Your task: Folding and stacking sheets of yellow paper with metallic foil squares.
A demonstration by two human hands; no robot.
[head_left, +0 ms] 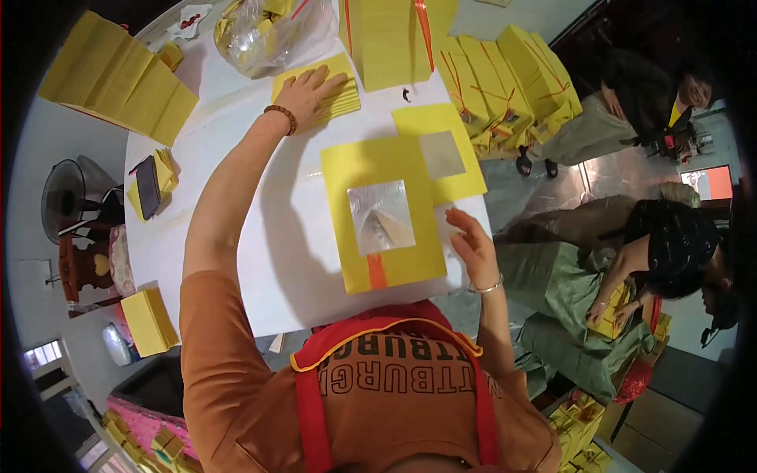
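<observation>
My left hand (309, 93) lies flat, fingers spread, on a low stack of yellow paper sheets (341, 96) at the far side of the white table (260, 244). My right hand (473, 246) hovers, fingers loosely apart, at the right edge of a yellow sheet (347, 236) that bears a square of silver foil (380, 217) and an orange strip. It holds nothing. A second yellow sheet with a silver square (441, 154) lies just beyond, partly under the first.
A tall yellow paper stack (390, 39), string-tied yellow bundles (505, 79) and a plastic bag (268, 31) stand at the table's far end. A dark phone (147, 185) rests at the left edge. A fan (67, 197) stands at the left. Two other people (670, 252) work at the right.
</observation>
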